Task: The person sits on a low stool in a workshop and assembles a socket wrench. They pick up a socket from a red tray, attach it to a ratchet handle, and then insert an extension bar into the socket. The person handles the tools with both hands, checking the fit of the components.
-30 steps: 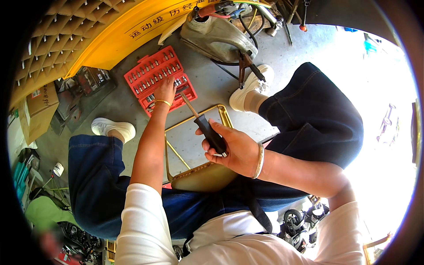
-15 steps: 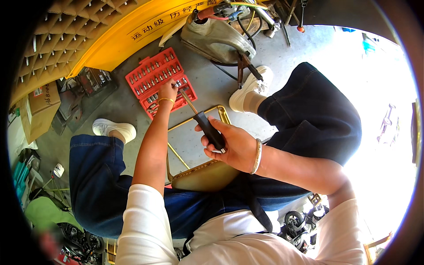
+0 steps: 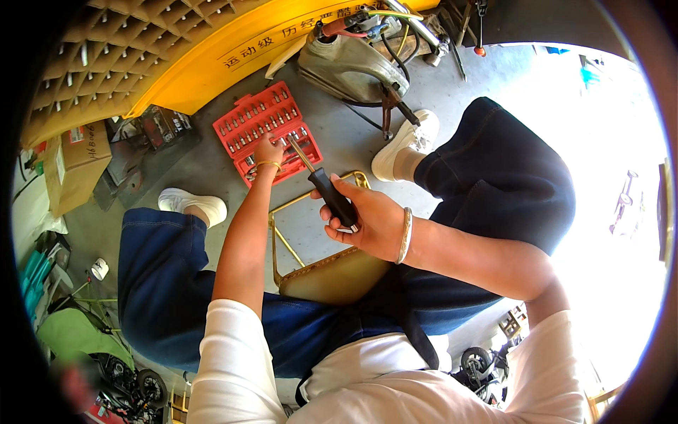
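My right hand (image 3: 378,219) wraps round the black handle of a screwdriver-style driver (image 3: 335,201). Its metal shaft points up and left, with the tip over the lower right part of an open red socket set case (image 3: 305,112). At that case, close to the driver's tip, is my left hand (image 3: 268,151), its fingers drawn together among the small metal pieces. Whatever lies between those fingers is too small to make out. Rows of silver sockets and bits (image 3: 260,121) fill the case.
A gold-framed stool (image 3: 332,280) stands between my legs. Beyond the case are a yellow panel (image 3: 205,74) and a grey metal tank-like part (image 3: 342,67) with cables. A cardboard box (image 3: 76,166) and dark tool cases (image 3: 152,145) sit at the left.
The view has shifted slightly, so the case and floor things appear farther right. My left hand sits a little farther left over the case. The right hand keeps its grip on the driver.
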`<state>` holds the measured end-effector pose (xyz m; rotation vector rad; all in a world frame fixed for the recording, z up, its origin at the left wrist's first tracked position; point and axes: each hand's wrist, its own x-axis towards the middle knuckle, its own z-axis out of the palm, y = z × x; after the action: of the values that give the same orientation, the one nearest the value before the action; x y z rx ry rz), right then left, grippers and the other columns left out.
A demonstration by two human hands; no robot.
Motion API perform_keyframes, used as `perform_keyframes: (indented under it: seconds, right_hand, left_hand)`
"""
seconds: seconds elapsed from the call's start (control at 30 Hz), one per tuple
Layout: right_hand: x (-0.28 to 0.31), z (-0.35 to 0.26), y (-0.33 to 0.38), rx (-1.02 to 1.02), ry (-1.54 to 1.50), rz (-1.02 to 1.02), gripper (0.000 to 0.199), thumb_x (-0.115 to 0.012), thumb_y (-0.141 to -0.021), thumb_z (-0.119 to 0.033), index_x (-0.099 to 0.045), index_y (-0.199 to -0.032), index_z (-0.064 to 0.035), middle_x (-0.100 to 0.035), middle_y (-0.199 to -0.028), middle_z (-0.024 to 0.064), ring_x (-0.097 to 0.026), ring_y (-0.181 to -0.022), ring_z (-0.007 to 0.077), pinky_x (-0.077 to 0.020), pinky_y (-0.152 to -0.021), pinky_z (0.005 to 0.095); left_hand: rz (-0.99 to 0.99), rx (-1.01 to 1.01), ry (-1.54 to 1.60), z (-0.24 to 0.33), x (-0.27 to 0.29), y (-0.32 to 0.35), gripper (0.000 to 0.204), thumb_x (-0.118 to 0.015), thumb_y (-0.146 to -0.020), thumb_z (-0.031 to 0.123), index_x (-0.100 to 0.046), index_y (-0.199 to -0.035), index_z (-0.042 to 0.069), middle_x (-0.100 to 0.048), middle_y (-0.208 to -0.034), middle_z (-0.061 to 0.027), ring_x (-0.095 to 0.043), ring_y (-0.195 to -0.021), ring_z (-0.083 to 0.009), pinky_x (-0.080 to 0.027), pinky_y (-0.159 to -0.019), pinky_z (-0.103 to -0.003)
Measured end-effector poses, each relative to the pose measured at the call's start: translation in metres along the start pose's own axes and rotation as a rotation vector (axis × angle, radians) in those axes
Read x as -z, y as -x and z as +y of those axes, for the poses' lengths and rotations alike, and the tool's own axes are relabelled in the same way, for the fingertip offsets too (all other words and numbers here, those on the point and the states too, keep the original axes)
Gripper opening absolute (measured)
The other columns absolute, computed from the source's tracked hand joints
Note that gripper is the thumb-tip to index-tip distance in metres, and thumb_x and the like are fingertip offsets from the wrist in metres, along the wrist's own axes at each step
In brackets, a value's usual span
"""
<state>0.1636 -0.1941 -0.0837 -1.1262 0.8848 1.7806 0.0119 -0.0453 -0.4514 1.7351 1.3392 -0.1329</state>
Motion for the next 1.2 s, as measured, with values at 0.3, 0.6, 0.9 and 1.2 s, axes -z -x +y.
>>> perform_keyframes:
  seconds: [0.3,0.6,0.9,1.2]
  right_hand:
    - [-0.013,0.007,0.018,0.130,0.131,-0.081,0.030,-0.047,-0.099,-0.036,-0.059,-0.099,-0.0085,-0.056,-0.075,0.0029,-0.050,-0.063,0.0102,-0.0489,-0.072,0.0292]
    - [-0.031,0.000,0.056,0.452,0.305,-0.167,0.026,-0.049,-0.097,-0.039,-0.057,-0.100,-0.0146,-0.063,-0.081,0.0011,-0.054,-0.064,0.0085,-0.0480,-0.074,0.0283]
    - [-0.035,-0.018,0.081,0.921,0.653,-0.435,0.026,-0.047,-0.099,-0.027,-0.056,-0.114,-0.0085,-0.061,-0.092,-0.0013,-0.055,-0.083,0.0059,-0.0443,-0.075,0.0220]
    - [-0.038,-0.035,0.112,1.042,0.741,-0.520,0.028,-0.055,-0.096,-0.018,-0.056,-0.115,0.0026,-0.062,-0.094,0.0050,-0.059,-0.083,0.0097,-0.0466,-0.079,0.0245]
  left_hand:
    - [-0.388,0.236,0.690,0.081,0.086,0.018,0.026,-0.059,-0.092,0.013,-0.055,-0.115,0.002,-0.065,-0.097,-0.0101,-0.067,-0.086,-0.0208,-0.055,-0.073,-0.033]
    - [-0.469,-0.044,0.911,0.243,0.211,0.159,0.022,-0.057,-0.094,0.018,-0.052,-0.114,0.009,-0.063,-0.111,-0.0087,-0.062,-0.104,-0.0208,-0.048,-0.090,-0.032]
    - [-0.409,-0.493,0.977,0.271,0.276,0.235,0.026,-0.053,-0.096,0.015,-0.045,-0.120,0.008,-0.057,-0.121,-0.0134,-0.059,-0.111,-0.0240,-0.050,-0.090,-0.031]
    - [-0.613,-0.523,1.326,0.263,0.289,0.250,0.030,-0.057,-0.094,0.012,-0.045,-0.121,0.009,-0.051,-0.114,-0.0056,-0.054,-0.101,-0.0169,-0.049,-0.087,-0.029]
